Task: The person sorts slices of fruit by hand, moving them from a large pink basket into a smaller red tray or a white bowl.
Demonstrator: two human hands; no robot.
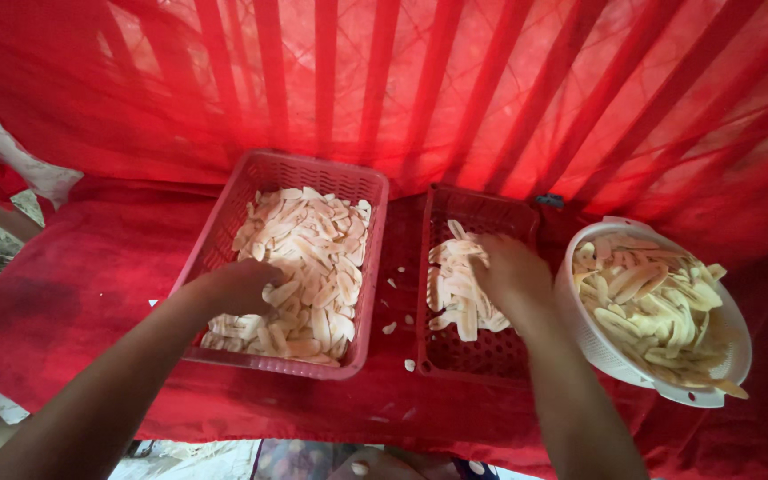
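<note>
Where the two forearms reach in from the near edge, both already down among pale, thin banana slices cut lengthwise. Left hand (240,286) lying palm-down in the pink plastic basket (224,231), fingers loosely curled over the slices (308,258) heaped there; whether anything is actually pinched underneath cannot be told. Right hand (510,271) resting in the red plastic basket (491,351) just beside, fingers bent down onto a smaller pile of slices (453,289), grip likewise hidden under the knuckles. Judged light, limp and a little slick, apt to snap or tear across the width if bent, so best gathered flat in a loose handful or lifted by the middle of the strip rather than by a tip. Long axes mixed: in the pink basket mostly slanting from near-left to far-right, in the red basket running roughly near to far, none standing on edge. A few stray bits (390,328) on the red cloth (73,293) between the baskets. Off to the right, a white colander (580,342) piled with more slices (651,307), fanned in all directions. Beyond, a red net over slats (455,80).
</note>
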